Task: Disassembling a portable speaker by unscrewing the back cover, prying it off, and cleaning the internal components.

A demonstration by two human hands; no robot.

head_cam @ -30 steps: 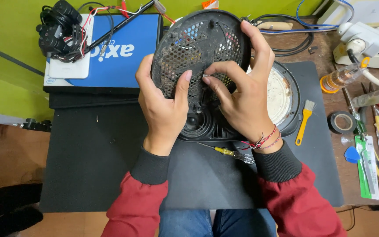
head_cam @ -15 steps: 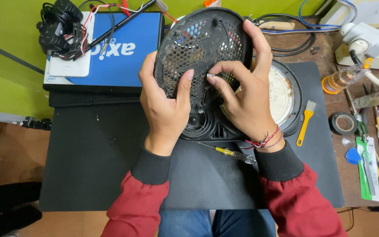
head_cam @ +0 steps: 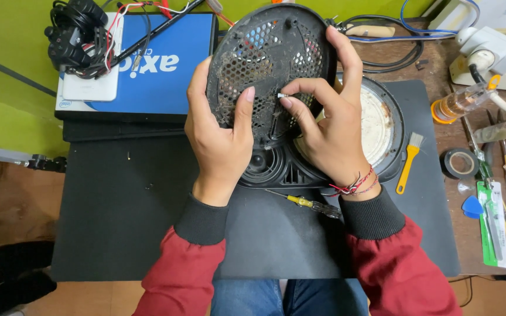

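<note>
My left hand (head_cam: 221, 137) has its grip closed on the left rim of the round black perforated cover (head_cam: 265, 52), thumb pressed flat on its mesh. My right hand (head_cam: 329, 126) wraps the right rim, thumb and forefinger pinching a small white piece (head_cam: 281, 95) at the cover's middle. The cover stands tilted above the black round base (head_cam: 323, 169) on the tabletop (head_cam: 118, 205), with a yellow brush (head_cam: 408, 164) just beside it

You get bright, even overhead light, soft shadows, sharp focus, and slight bending at the edges.
</note>
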